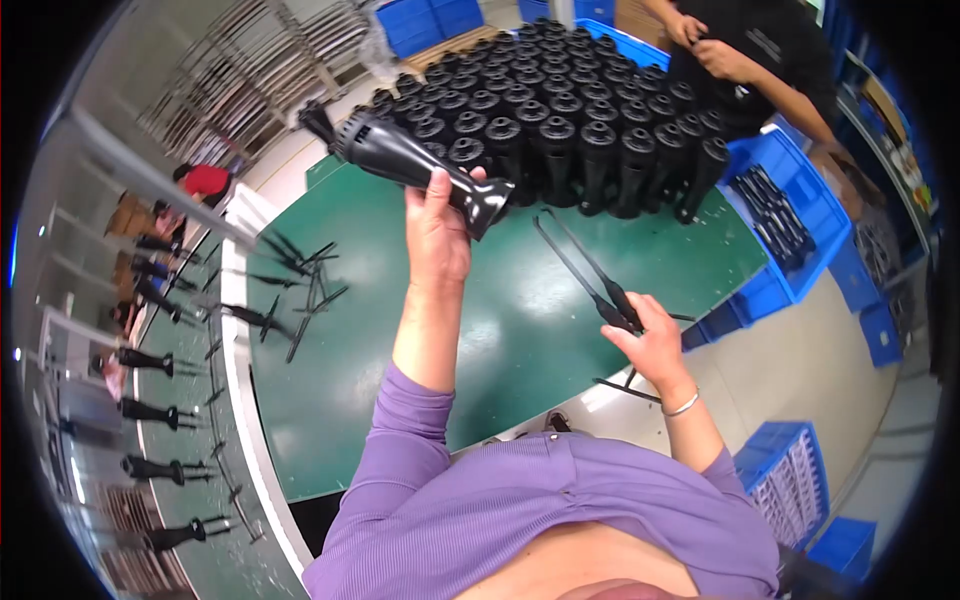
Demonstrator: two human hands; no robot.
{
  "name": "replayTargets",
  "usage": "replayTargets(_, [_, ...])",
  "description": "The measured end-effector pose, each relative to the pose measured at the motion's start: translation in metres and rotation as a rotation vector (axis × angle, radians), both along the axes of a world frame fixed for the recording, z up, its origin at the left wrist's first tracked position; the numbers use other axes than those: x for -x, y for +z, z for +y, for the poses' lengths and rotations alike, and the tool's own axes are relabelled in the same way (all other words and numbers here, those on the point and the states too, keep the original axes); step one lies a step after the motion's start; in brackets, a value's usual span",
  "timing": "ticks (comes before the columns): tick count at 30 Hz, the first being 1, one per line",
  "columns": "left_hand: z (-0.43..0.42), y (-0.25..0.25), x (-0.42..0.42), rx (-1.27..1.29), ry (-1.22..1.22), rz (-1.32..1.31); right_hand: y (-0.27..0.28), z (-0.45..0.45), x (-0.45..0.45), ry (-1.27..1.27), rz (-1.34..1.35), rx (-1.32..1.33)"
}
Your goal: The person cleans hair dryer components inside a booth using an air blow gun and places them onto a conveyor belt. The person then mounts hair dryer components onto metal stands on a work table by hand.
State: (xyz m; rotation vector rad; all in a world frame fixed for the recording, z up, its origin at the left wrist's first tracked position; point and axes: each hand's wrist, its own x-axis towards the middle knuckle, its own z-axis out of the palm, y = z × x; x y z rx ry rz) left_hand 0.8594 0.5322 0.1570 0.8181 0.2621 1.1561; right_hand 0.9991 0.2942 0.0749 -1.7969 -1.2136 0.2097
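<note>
My left hand (437,235) is closed around a glossy black plastic housing (400,155), raised above the table and tilted. It flares at its lower right end, and its wider ribbed end points to the upper left. In my right hand (650,345) are the black handles of a tool with two long thin prongs (570,255), which point up and left over the table and stand apart. Beyond both hands, many similar black housings (560,140) stand upright in close rows at the table's far side.
Several black metal stands (315,290) lie on the green table (370,400) at the left. Further left, black housings (150,412) hang along a line. A blue bin (820,215) holds black parts. Across the table stands another person (760,50), both hands together.
</note>
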Motion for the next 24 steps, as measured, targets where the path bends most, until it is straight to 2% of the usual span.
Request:
replayTargets(2, [-0.015, 0.03, 0.028, -0.128, 0.09, 0.017, -0.002, 0.023, 0.012, 0.047, -0.087, -0.041])
replayTargets(5, [-0.04, 0.039, 0.059, -0.377, 0.278, 0.16, 0.012, 0.056, 0.048, 0.164, -0.101, -0.174])
replayTargets(9, [-0.053, 0.016, 0.115, -0.418, 0.233, 0.221, 0.017, 0.08, 0.103, 0.338, -0.063, -0.207])
replayTargets(15, [-0.072, -0.014, 0.225, -0.334, 0.461, 0.34, 0.002, 0.097, 0.199, 0.589, 0.004, -0.11])
replayTargets(19, [-0.094, -0.037, 0.282, -0.269, 0.575, 0.389, -0.001, 0.11, 0.259, 0.725, -0.085, -0.137])
replayTargets(21, [-0.105, -0.041, 0.311, -0.197, 0.655, 0.548, -0.01, 0.117, 0.282, 0.81, -0.095, -0.147])
replayTargets(23, [-0.113, -0.065, 0.345, -0.335, 0.709, 0.519, -0.039, 0.124, 0.307, 0.841, 0.11, -0.095])
replayTargets(24, [-0.122, -0.075, 0.352, -0.364, 0.752, 0.367, -0.035, 0.129, 0.318, 0.922, 0.125, 0.08])
